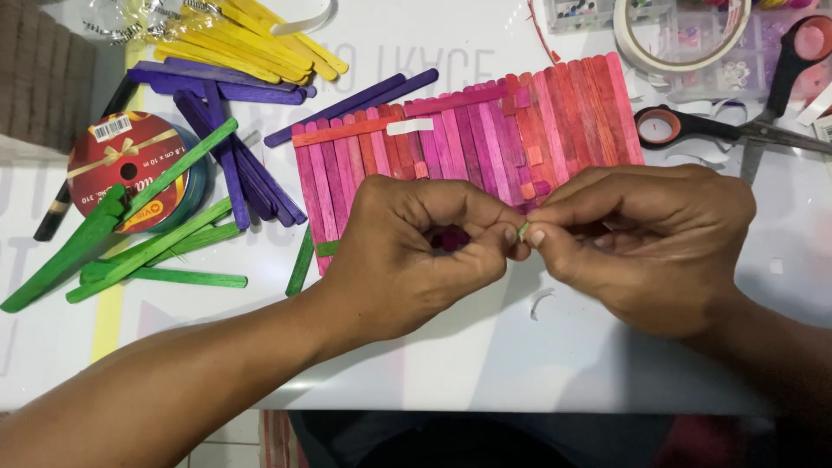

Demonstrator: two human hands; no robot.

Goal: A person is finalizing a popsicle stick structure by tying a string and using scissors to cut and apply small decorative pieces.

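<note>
Tiny green bit [523, 230] pinched right between both hands, just in front of the near edge of the pink-and-red craft stick panel [485, 143]. Probably held up off the table so the fingertips can work on it, too small to tell if tape backing or a sliver of stick. Left hand [416, 251] curled in, thumb and forefinger closed on the bit, other fingers tucked under the palm. Right hand [650, 243] mirrored, thumb and forefinger tips pressed on the same piece, knuckles up, remaining fingers folded. Both wrists low, forearms coming in from the bottom corners, hands meeting dead centre over the panel's lower edge.

Panel lying flat, sticks side by side, with short cross pieces on top, likely holding the row together. Spare sticks sorted by colour off to the left: green sticks [130, 251] nearest, purple sticks [234, 130] behind, yellow sticks [251, 43] at the far edge. Red ribbon spool [121, 160] partly under the green ones. Scissors [737, 113] and a roll of white tape [685, 39] parked at the right, within easy reach. Small white scrap [542, 301] on the white table [485, 364] below the hands.
</note>
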